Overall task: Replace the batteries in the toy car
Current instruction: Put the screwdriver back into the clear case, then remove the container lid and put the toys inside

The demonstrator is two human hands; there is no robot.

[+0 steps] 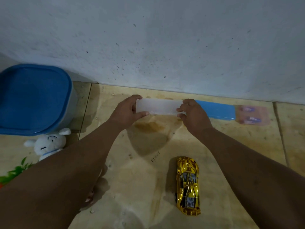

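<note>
A shiny gold toy car [188,185] lies on the tiled floor near the bottom middle, wheels down, apart from both hands. Above the floor near the wall I hold a long translucent white plastic box [159,106] by its two ends. My left hand [127,111] grips its left end with the thumb underneath, and my right hand [193,113] pinches its right end. A flat blue lid or box [217,110] lies on the floor just right of my right hand. A pack of batteries [252,115] in clear wrap sits beyond it.
A big blue-lidded tub [33,100] stands at the left by the wall. A white plush rabbit [47,143] lies in front of it, with green leaves [16,171] at the left edge. Several tiny dark screws [155,156] lie on the floor above the car.
</note>
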